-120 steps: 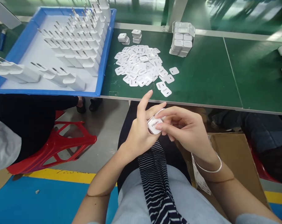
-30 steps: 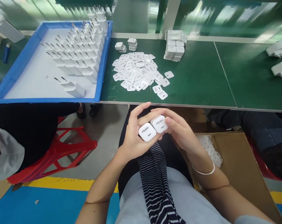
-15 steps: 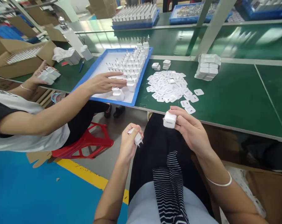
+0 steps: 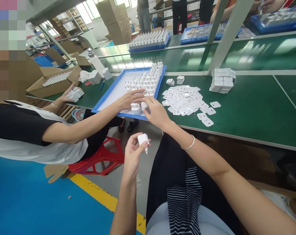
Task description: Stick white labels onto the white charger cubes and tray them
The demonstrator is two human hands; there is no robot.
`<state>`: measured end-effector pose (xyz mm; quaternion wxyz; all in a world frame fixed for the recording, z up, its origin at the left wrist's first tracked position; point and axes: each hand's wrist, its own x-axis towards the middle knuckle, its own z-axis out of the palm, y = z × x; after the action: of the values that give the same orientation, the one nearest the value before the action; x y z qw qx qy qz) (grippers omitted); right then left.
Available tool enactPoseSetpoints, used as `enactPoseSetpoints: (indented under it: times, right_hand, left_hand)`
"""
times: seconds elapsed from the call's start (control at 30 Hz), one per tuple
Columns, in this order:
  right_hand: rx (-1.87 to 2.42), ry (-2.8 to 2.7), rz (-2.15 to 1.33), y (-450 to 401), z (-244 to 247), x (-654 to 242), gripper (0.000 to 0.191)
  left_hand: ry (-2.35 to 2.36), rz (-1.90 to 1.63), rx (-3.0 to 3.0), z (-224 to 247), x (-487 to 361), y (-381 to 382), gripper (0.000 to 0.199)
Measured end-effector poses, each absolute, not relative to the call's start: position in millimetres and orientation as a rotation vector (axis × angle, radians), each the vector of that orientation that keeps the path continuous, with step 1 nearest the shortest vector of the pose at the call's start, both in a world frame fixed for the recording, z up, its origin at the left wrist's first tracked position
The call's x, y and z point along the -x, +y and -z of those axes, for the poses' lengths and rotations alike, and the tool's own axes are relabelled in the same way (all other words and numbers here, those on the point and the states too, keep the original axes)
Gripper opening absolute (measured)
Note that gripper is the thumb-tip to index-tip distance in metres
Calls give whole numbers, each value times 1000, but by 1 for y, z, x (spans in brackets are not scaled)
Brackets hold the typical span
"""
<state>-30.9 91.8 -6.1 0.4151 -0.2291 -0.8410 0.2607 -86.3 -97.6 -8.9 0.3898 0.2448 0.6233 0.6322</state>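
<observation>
My left hand [image 4: 133, 153] pinches a white charger plug [image 4: 143, 140] low over my lap, prongs pointing down. My right hand [image 4: 155, 111] reaches to eleven o'clock and closes its fingertips on a second charger [image 4: 144, 105] at the near edge of the blue tray [image 4: 113, 98]. A co-worker's hand [image 4: 128, 99] lies spread just beside it, at nine o'clock of mine, over another charger [image 4: 135, 107]. The hands could bump here, I judge, and knock over the standing rows of chargers [image 4: 145, 81]. The loose white cover plates [image 4: 184, 98] lie at two o'clock on the green bench [image 4: 248, 107].
</observation>
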Motion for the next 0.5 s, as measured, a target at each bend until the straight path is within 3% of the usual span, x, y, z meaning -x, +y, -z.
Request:
enactPoseSetpoints:
  times: [0.13, 0.27, 0.43, 0.5]
  right_hand:
    - [661, -2218, -583, 84, 2, 32, 45]
    - [673, -2019, -660, 79, -9, 7, 43]
    - [697, -1725, -908, 68, 0, -43, 31]
    - [746, -1662, -1020, 63, 13, -58, 24]
  left_hand:
    - [1859, -1703, -948, 4, 97, -90, 55]
    - [2230, -1557, -1400, -10, 111, -65, 69]
    - [2593, -1380, -1628, -34, 125, -37, 38]
    - [2628, -1404, -1726, -50, 131, -25, 36]
